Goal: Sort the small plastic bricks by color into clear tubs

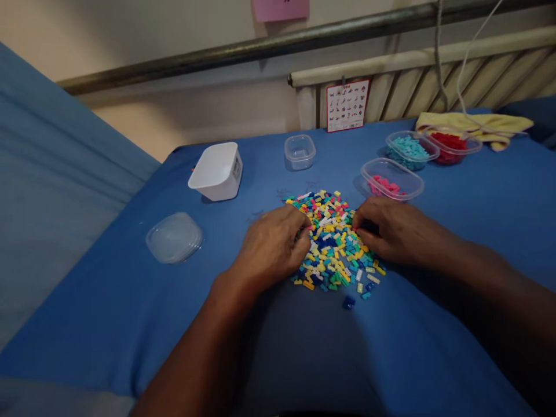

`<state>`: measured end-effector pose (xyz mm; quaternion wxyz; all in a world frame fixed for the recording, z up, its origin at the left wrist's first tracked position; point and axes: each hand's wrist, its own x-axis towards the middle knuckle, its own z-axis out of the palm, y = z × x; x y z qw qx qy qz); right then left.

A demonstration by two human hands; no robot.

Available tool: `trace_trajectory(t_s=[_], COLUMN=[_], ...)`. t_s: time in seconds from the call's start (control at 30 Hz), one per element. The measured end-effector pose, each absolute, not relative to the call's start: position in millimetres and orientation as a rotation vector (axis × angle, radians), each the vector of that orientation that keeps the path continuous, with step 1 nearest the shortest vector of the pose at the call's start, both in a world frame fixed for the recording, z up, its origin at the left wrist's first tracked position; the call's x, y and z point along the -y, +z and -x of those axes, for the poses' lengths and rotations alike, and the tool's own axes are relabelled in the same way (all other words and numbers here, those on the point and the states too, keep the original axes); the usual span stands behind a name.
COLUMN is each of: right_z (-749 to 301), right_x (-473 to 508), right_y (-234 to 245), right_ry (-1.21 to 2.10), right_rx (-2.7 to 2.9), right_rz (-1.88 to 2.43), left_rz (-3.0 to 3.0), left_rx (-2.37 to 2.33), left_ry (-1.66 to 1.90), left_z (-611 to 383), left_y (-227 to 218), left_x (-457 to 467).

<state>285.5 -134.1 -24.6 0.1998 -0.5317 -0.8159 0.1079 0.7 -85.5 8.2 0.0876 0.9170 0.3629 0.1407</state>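
Observation:
A loose heap of small toy building bricks (328,237) in yellow, green, white, pink and blue lies on the blue cloth. At the heap's left edge is my left hand (275,240), its fingers pinched on a pink brick (308,228) that barely shows at the tips. My right hand (393,230) rests against the right edge, thumb and forefinger closed, with a speck of pink between them. Just behind that hand stands a clear tub (414,188) holding some pink bricks (386,186). A dark blue piece (348,302) lies apart in front of the heap.
Farther back on the right are tubs of turquoise bricks (408,149) and red bricks (449,145), beside a yellow cloth (486,124). A small clear tub (299,162), a white container (219,184) and stacked clear lids (174,237) are to the left. A picture card (347,106) leans behind.

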Motion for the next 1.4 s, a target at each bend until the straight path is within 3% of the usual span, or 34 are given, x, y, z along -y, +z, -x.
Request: trace_trajectory(t_s=[0.23,1.1,1.23,1.4], right_z=[-288,-274,-273,-258], right_x=[130,134,139,144], right_y=[-30,-23,-22,-20], right_ry=[0.289,0.328,0.490,0.917], right_rx=[2.370,2.334,2.103,1.683], right_rz=[1.263,1.515,1.356,1.245], left_rz=[-2.620,-2.513,-2.347,-2.187], left_rx=[-1.056,-0.964,-0.914,-0.875], left_ry=[0.416,0.501,0.599,0.682], left_z=[-3,-16,-23,-32], left_y=[7,-2,-5,-11], left_x=[89,99,102,106])
